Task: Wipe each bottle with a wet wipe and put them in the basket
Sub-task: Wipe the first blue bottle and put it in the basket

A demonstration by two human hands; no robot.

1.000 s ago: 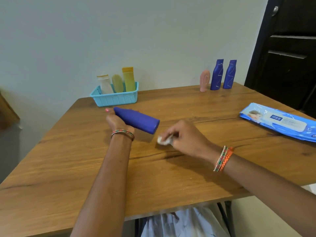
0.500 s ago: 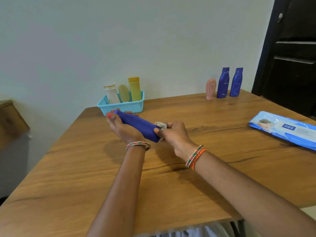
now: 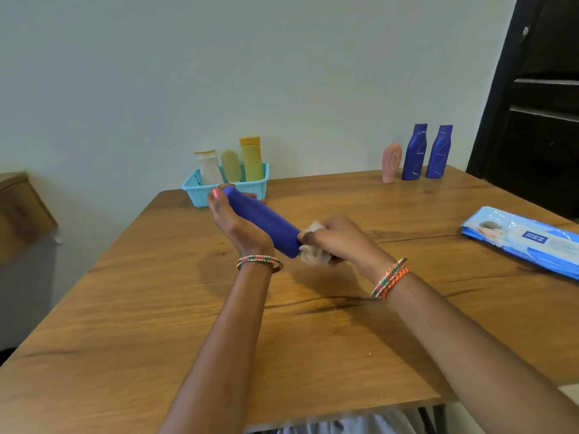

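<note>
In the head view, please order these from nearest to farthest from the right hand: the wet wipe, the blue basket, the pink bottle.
From the right hand:
1. wet wipe, held in that hand.
2. blue basket, at the far left by the wall.
3. pink bottle, at the far right by the wall.

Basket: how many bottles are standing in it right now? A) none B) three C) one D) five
B, three stand in the blue basket: a clear bottle, a pale green bottle and a yellow bottle. The dark blue bottle is outside it, in the left hand, with the right hand holding the wipe at its end.
</note>
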